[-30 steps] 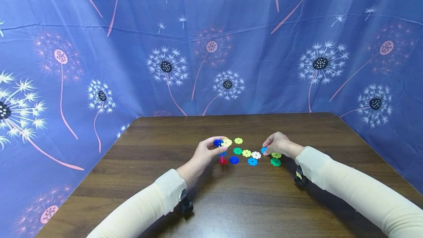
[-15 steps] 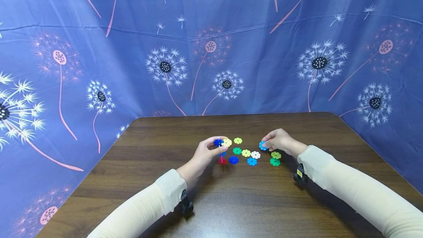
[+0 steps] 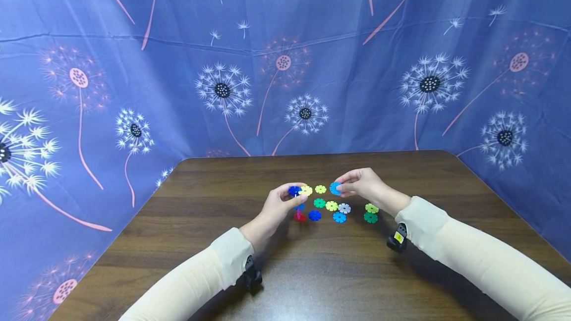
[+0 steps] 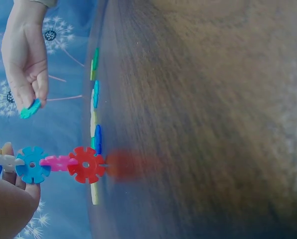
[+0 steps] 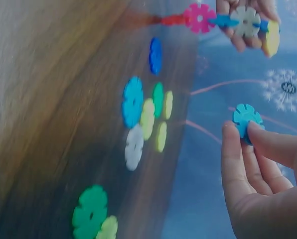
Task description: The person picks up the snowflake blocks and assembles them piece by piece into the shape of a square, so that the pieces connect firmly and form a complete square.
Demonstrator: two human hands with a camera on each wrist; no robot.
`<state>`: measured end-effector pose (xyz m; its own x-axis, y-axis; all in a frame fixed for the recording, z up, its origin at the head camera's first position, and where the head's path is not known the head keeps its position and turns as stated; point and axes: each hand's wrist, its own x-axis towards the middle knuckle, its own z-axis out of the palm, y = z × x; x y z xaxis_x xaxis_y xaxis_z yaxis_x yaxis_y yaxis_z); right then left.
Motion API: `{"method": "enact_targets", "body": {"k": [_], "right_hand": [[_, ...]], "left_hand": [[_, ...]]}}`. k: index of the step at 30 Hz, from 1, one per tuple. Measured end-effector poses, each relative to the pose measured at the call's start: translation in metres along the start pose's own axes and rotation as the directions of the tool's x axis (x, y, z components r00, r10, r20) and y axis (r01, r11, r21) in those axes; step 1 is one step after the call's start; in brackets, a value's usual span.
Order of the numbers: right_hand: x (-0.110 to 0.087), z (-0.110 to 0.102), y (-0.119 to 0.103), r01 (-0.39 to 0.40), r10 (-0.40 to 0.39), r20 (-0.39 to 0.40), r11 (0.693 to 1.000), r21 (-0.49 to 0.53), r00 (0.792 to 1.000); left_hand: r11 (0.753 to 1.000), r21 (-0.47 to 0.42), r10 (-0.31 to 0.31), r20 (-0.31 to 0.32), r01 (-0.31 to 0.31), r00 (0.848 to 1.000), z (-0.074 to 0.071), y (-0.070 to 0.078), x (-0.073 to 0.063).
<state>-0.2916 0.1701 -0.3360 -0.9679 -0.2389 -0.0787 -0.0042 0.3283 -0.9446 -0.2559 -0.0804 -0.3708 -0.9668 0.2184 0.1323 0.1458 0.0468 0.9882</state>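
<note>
My left hand (image 3: 277,207) grips the upper part of an upright chain of slotted plastic snowflake discs. Its red disc (image 4: 86,165) is lowest, right at the tabletop; above come a pink disc (image 4: 59,163), a light blue disc (image 4: 33,165), a white disc (image 5: 244,21), a dark blue disc (image 3: 294,190) and a yellow disc (image 3: 306,190) at the top. Between thumb and fingertips, my right hand (image 3: 368,186) pinches a loose light blue disc (image 5: 245,119), raised above the table and a short way right of the chain's top.
Several loose discs lie flat on the brown wooden table (image 3: 285,271), among them a green disc (image 3: 319,202), a white disc (image 3: 344,208) and a dark blue disc (image 3: 314,215). Farther right lies another green disc (image 3: 371,217). A blue dandelion-print cloth (image 3: 357,113) hangs behind.
My right hand has lifted the light blue disc off the table and carried it left, toward the chain. The left hand stays in place with its grip on the chain.
</note>
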Motion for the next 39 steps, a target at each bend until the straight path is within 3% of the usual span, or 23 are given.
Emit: {"method": "enact_targets", "body": {"k": [7,21,39], "right_hand": [[-0.006,0.015,-0.008,0.044,-0.045,0.007,0.995,0.093,0.999],[-0.012,0.032,-0.016,0.084,-0.093,0.044,0.981,0.174,0.995],[-0.017,0.041,-0.019,0.083,-0.082,-0.014,0.989,0.123,0.997]], "left_hand": [[1.0,-0.01,-0.005,-0.01,0.005,1.0,0.001,-0.001,0.001],[1.0,0.011,0.009,-0.01,-0.009,1.0,0.004,0.001,0.0],[0.998,0.052,0.022,0.002,-0.022,1.0,0.006,0.004,-0.002]]}}
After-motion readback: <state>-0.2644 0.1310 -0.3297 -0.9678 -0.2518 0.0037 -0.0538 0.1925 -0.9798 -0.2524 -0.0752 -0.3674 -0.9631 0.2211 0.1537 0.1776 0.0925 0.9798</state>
